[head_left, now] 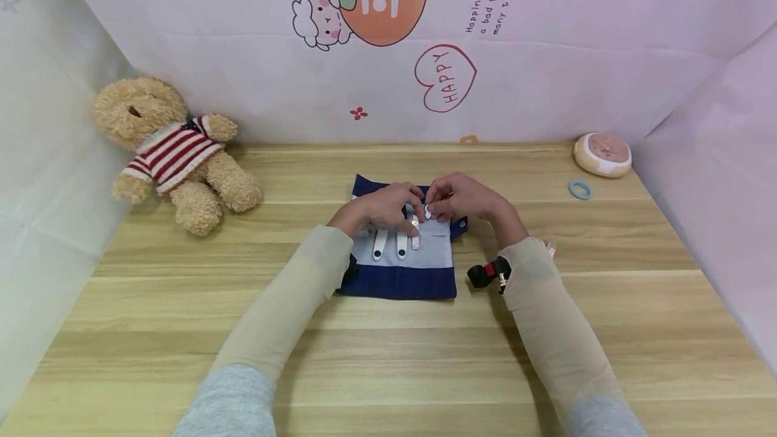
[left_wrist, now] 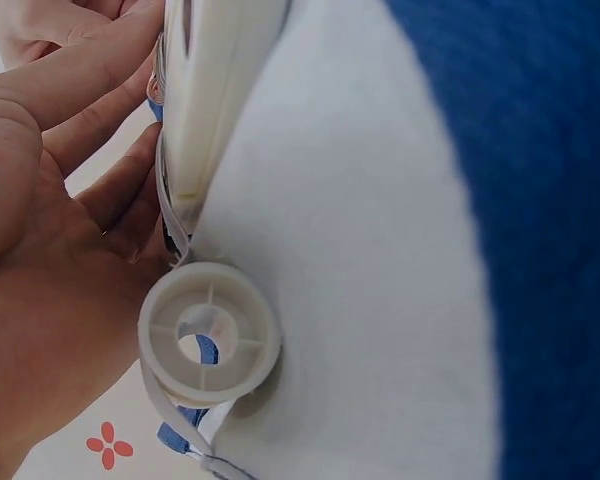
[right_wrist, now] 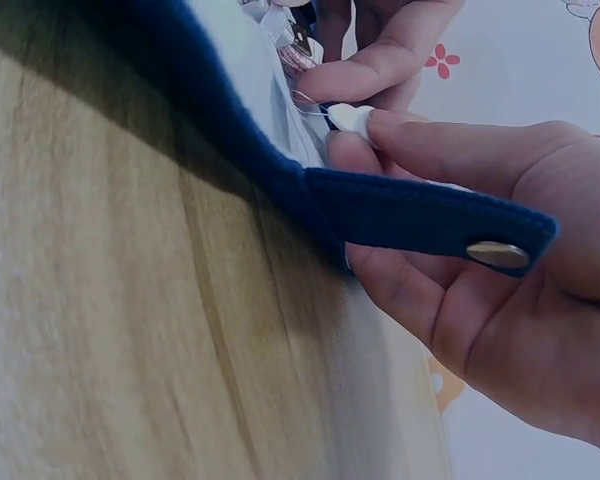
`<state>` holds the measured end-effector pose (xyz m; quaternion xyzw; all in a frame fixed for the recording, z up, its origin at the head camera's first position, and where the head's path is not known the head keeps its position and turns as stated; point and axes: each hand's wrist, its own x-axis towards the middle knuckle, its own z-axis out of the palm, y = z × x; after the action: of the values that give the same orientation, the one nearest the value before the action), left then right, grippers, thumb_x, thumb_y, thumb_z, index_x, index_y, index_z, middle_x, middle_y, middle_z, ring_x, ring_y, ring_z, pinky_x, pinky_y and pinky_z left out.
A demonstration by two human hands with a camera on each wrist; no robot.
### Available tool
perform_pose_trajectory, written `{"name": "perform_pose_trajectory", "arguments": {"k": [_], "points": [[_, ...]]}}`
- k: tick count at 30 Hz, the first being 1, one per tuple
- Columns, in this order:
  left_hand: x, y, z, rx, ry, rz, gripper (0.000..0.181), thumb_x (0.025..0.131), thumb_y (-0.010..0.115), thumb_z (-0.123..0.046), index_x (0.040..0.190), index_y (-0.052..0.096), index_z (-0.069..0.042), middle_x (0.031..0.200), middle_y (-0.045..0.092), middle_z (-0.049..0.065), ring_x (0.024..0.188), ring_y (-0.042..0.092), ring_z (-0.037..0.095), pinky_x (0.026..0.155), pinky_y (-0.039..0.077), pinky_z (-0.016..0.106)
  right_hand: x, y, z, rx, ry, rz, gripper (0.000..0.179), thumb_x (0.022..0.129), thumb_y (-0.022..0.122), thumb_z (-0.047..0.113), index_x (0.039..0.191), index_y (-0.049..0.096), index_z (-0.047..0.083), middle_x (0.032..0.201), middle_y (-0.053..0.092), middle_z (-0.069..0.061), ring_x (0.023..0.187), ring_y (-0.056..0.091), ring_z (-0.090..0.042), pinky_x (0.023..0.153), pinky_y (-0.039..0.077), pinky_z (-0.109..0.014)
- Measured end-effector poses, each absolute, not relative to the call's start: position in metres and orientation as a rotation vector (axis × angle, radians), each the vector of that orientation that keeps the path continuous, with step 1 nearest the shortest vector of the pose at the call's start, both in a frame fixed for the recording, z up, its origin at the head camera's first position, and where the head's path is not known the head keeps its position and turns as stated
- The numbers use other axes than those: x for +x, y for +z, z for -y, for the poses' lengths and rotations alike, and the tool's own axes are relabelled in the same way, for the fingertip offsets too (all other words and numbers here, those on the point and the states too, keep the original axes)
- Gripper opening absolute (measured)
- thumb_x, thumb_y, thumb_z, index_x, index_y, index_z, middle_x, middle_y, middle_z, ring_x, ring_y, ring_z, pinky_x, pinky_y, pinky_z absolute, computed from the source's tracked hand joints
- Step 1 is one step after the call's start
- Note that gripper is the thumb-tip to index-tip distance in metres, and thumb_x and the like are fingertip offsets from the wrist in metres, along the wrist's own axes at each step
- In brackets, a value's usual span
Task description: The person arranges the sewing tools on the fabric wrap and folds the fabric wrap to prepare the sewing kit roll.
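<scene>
A navy sewing pouch (head_left: 394, 282) lies unfolded on the table, its light-grey inside holding two white tools with black dots (head_left: 380, 245) and a slim printed item (head_left: 415, 242). My left hand (head_left: 388, 206) reaches over it, fingers bent and touching the slim item. My right hand (head_left: 464, 197) pinches a small white needle threader (right_wrist: 351, 120) between thumb and index finger, a fine loop pointing toward the left fingers. The pouch's snap strap (right_wrist: 430, 215) crosses in front of the right palm. In the left wrist view, a white spool (left_wrist: 210, 333) sits under an elastic band.
A teddy bear (head_left: 176, 154) in a striped shirt sits at the back left. Toward the back right are a blue ring (head_left: 580, 189) and a rounded beige object (head_left: 603, 154). A printed cloth (head_left: 534, 86) hangs behind the wooden table (head_left: 388, 363).
</scene>
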<state>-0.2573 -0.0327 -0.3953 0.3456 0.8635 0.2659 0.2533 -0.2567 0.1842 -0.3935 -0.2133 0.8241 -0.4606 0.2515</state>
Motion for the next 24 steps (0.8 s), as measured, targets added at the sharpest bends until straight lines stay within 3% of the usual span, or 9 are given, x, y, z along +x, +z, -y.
{"name": "perform_pose_trajectory", "arguments": {"k": [24], "points": [[-0.2563, -0.394, 0.0338, 0.928, 0.693, -2.356, 0.018, 0.089, 0.081, -0.023, 0.104, 0.076, -0.015, 0.157, 0.037, 0.008, 0.146, 0.03, 0.028, 0.115, 0.031, 0.04, -0.2589, -0.3943, -0.182, -0.608, -1.143, -2.247, 0.006, 0.096, 0.066, 0.001, 0.1, 0.068, -0.004, 0.088, 0.071, -0.014, 0.075, 0.066, -0.025, 0.067, 0.056, -0.033]]}}
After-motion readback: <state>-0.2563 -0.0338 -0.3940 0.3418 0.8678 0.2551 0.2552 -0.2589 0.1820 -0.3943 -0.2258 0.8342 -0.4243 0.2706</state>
